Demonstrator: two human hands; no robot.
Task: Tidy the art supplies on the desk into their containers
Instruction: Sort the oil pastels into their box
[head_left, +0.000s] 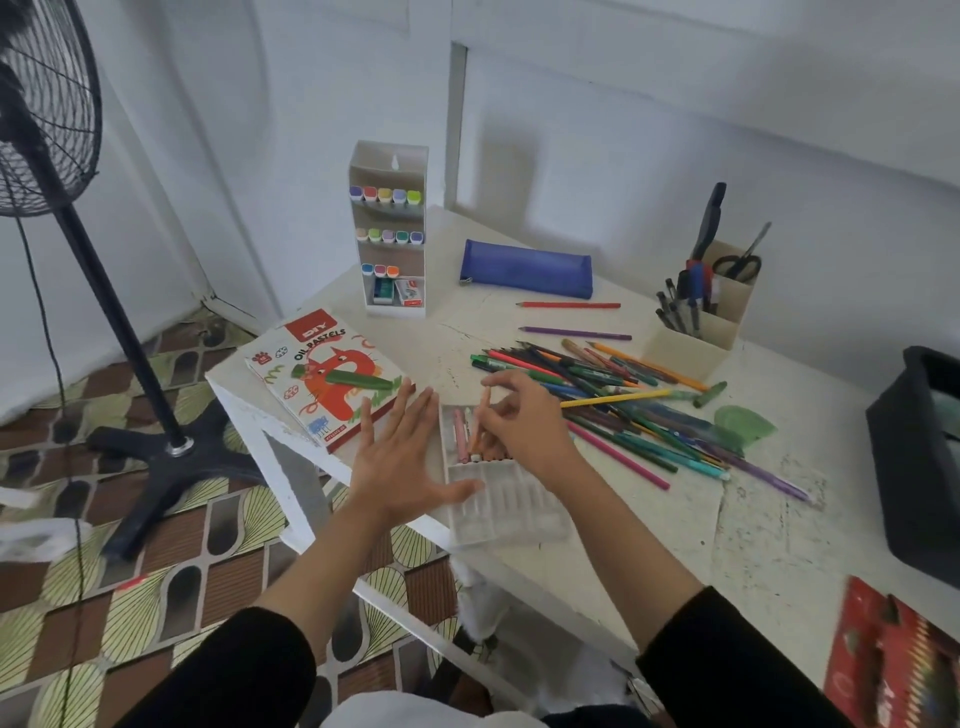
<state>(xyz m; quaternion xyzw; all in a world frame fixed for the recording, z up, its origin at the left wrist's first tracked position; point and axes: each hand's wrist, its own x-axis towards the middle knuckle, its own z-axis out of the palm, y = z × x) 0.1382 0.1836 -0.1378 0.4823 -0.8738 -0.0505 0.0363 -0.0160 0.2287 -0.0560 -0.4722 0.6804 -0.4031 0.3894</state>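
A white tray (504, 509) lies at the near edge of a white desk (753, 545), between the person's two hands. Its far end holds a few pastels, too crowded to count; the near slots show none.

The right hand (524, 421) hovers over the tray's far end and pinches one orange pastel (484, 402) between thumb and fingertips, the stick upright above the others. The left hand (400, 452) is flat with fingers spread wide and holds nothing. It lies along the tray's left side, its thumb touching the rim.

Just left of that hand lies one pastel box (322, 379) with one green pastel (358, 379) on top.

Right of the tray sprawls a pile of colored pencils (613, 395), too many to count. Two more pencils lie apart behind it, one red (569, 305) and one purple (574, 333).

Behind them lies one blue pouch (527, 269). To its left stands one marker rack (392, 228) showing thirteen caps: five, five and three.

At the far right one holder (701, 322) keeps pens and one pair of scissors (737, 265). One black bin (919, 457) sits at the right edge.
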